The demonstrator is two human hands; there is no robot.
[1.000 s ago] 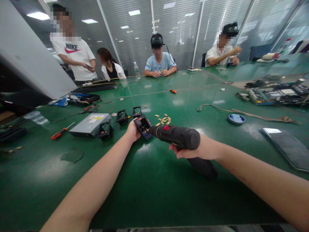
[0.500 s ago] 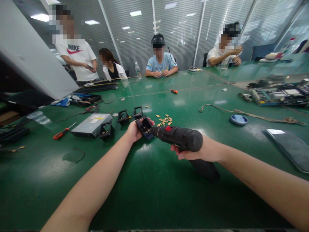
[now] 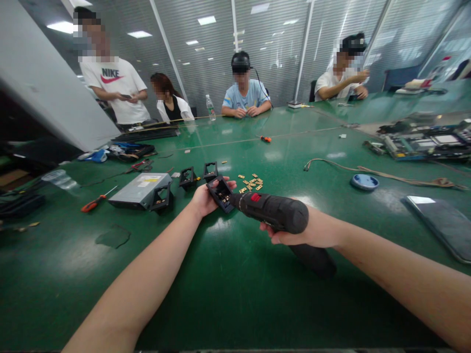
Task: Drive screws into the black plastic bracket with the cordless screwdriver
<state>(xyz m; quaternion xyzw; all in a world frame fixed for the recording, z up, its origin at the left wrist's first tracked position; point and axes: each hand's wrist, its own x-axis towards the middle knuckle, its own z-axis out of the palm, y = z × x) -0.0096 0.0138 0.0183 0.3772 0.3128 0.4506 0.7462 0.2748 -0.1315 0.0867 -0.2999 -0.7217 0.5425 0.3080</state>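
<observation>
My left hand point(image 3: 204, 200) is wrapped round a black plastic housing point(image 3: 222, 195), whose open side faces up and towards the right. Small brass-coloured parts show inside it. My right hand point(image 3: 290, 234) grips a black cordless drill point(image 3: 274, 211) with a red switch. The drill's front end points left into the housing; its tip is hidden there. Just beyond the housing lies a loose pile of small brass plates point(image 3: 252, 184). More black housings stand to the left: one point(image 3: 210, 170) behind my hand, another point(image 3: 187, 177) beside it, and a third point(image 3: 162, 198) against a silver metal box point(image 3: 138, 189).
An orange-handled screwdriver point(image 3: 94, 203) lies at the left. To the right are a blue round lid-like piece point(image 3: 364, 182), a phone-like slab point(image 3: 441, 225), a tan cable point(image 3: 386, 174) and circuit boards point(image 3: 430, 142). Several people are across the green table point(image 3: 235, 294).
Both my hands, the housing and the drill keep almost the same place. The standing person at the far left has shifted slightly to the left.
</observation>
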